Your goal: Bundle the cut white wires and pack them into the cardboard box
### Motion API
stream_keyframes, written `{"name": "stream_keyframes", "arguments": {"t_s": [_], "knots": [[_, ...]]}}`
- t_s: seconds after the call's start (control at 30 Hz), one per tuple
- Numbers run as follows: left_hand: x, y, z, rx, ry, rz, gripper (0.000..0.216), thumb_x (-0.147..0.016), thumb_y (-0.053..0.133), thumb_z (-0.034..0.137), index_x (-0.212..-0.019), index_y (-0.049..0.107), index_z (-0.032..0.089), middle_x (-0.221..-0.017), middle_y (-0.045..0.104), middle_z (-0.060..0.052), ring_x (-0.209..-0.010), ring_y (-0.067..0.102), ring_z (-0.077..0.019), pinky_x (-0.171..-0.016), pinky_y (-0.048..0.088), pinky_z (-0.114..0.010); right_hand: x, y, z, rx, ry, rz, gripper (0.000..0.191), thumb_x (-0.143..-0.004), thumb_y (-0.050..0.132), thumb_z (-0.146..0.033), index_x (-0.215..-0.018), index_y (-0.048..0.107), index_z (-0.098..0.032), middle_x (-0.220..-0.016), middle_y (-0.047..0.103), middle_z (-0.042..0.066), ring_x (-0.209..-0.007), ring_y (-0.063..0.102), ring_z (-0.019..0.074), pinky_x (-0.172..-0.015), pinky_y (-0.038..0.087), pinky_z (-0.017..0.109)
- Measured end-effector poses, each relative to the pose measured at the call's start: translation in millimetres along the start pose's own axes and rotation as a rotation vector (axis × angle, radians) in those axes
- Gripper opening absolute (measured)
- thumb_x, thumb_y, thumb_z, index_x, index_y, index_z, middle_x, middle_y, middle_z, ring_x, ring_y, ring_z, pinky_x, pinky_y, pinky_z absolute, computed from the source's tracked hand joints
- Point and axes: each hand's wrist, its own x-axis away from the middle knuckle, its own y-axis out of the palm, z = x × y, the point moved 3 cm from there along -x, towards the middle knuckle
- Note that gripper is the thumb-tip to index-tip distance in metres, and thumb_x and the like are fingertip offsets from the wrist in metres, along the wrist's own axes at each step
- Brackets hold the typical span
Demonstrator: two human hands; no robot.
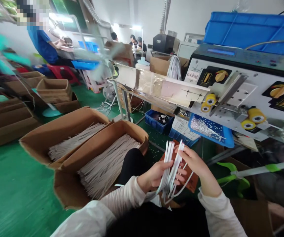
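Neatly, the left grip (155,174) and right grip (193,163) each pinch white flat cable strips (168,174), which stand upright between them, evenly gathered, ends loose below. Left of the left grip, a brown cardboard box (68,192) holds pale wire bundles (105,168).

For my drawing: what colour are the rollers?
The rollers are yellow, best seen in the head view.

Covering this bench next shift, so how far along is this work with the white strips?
Done, it seems: two cardboard boxes hold long pale strips in bundles. In hand: the left hand and right hand grip a bunch of white flat strips. Left, perhaps: the blue tray of small white pieces beside the machine's yellow rollers; how much remains cannot be told.
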Motion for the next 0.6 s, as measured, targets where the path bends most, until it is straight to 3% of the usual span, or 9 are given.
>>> {"name": "stream_keyframes", "arguments": {"t_s": [0.13, 0.3, 0.37, 0.5, 0.6], "knots": [[-0.9, -2.0, -10.4, -0.038, 0.016, 0.049, 0.043, -0.090, 0.061, 0.044, -0.114, 0.067, 0.009, -0.088, 0.072, -0.013, -0.061, 0.064, -0.0164, -0.059, 0.047, -0.027, -0.3, 5.6, 14.5, -0.052, 0.035, 0.022, 0.034, -0.082, 0.070, -0.041, -0.107, 0.072, -0.018, -0.087, 0.069, 0.003, -0.074, 0.062, 0.0167, -0.064, 0.052, 0.026], [-0.6, -1.4, -17.6, 0.028, 0.015, 0.082, 0.044, -0.086, 0.068, 0.042, -0.113, 0.068, 0.007, -0.075, 0.067, -0.007, -0.049, 0.052, -0.0099, -0.051, 0.042, -0.024, 4.8, 11.2, 19.7, -0.183, 0.067, 0.076, 0.075, -0.081, 0.073, -0.035, -0.149, 0.042, -0.030, -0.087, 0.068, -0.001, -0.056, 0.055, 0.0105, -0.050, 0.045, 0.021], [0.3, -1.6, -18.5, 0.032, -0.007, 0.083, 0.045, -0.086, 0.069, 0.042, -0.113, 0.068, 0.007, -0.075, 0.067, -0.006, -0.052, 0.057, -0.0127, -0.053, 0.045, -0.027, 6.2, 10.2, 19.1, -0.166, 0.065, 0.066, 0.073, -0.082, 0.072, -0.034, -0.149, 0.043, -0.030, -0.081, 0.067, -0.002, -0.053, 0.052, 0.0097, -0.046, 0.043, 0.019], [1.0, -1.8, -20.5, 0.022, -0.031, 0.090, 0.043, -0.087, 0.067, 0.045, -0.110, 0.068, 0.009, -0.080, 0.069, -0.009, -0.062, 0.066, -0.0191, -0.058, 0.050, -0.031, 7.0, 6.5, 17.5, -0.143, 0.054, 0.066, 0.053, -0.078, 0.074, -0.032, -0.130, 0.061, -0.024, -0.075, 0.066, -0.002, -0.052, 0.054, 0.0101, -0.042, 0.041, 0.018], [1.4, 0.6, -22.2, -0.026, 0.000, 0.090, 0.046, -0.084, 0.070, 0.048, -0.108, 0.067, 0.009, -0.074, 0.066, -0.006, -0.050, 0.057, -0.0128, -0.049, 0.042, -0.026, 8.5, 8.2, 17.2, -0.138, 0.040, 0.063, 0.047, -0.076, 0.073, -0.029, -0.122, 0.064, -0.022, -0.075, 0.067, -0.002, -0.049, 0.054, 0.0097, -0.041, 0.042, 0.019]]}}
